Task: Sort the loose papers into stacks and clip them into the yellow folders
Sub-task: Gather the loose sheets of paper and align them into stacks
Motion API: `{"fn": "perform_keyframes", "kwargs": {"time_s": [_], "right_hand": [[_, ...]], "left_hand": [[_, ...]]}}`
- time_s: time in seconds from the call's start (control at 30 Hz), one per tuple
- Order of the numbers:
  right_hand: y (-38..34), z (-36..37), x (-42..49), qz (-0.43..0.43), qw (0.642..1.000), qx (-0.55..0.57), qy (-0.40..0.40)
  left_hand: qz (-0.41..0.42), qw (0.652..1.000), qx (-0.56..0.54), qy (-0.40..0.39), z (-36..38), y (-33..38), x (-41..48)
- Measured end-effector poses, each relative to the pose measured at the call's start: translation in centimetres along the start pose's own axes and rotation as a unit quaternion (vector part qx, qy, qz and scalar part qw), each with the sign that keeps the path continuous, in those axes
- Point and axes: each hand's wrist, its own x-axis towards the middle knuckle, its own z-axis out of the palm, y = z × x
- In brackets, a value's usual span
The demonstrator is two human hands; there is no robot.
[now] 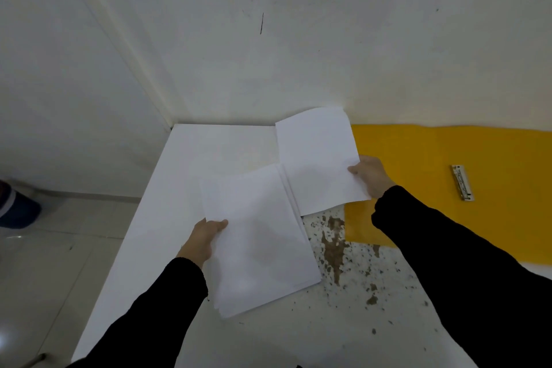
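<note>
Left hand [206, 236] grips paper stack [260, 245]; right hand [372, 176] pinches single sheet [318, 158], nearer open yellow folder [418, 188], clip [462, 182] further right.

white table [185, 158] with chipped, stained patch [334, 248], scuffed wall [268, 39], tiled floor [59, 248]

Both arms wear long black sleeves, the left sleeve [155, 305] and the right sleeve [454, 260], of a soft, matte, knit-like cloth with no print or marking. Each ends in a plain cuff at the wrist. The left hand [203, 237] and right hand [372, 176] are bare: no gloves, rings or watch show.
</note>
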Motion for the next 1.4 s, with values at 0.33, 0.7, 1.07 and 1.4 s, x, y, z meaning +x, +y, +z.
{"fn": "perform_keyframes", "kwargs": {"time_s": [0.33,0.7,1.07,1.4], "right_hand": [[1.0,-3.4,-0.3,0.029,0.992,0.124,0.013],[5.0,2.6,-5.3,0.118,0.966,0.009,-0.23],[5.3,7.1,-7.9,0.136,0.912,-0.194,-0.334],[3.8,6.7,-7.4,0.054,0.932,-0.256,-0.251]], "left_hand": [[-0.028,0.999,0.002,0.015,-2.8,0.3,-0.9],[-0.029,0.999,-0.019,-0.011,-1.5,-0.7,0.4],[-0.016,0.996,-0.072,-0.046,-0.6,-1.0,-1.8],[0.044,0.995,-0.068,-0.063,-0.5,-0.1,-3.0]]}}
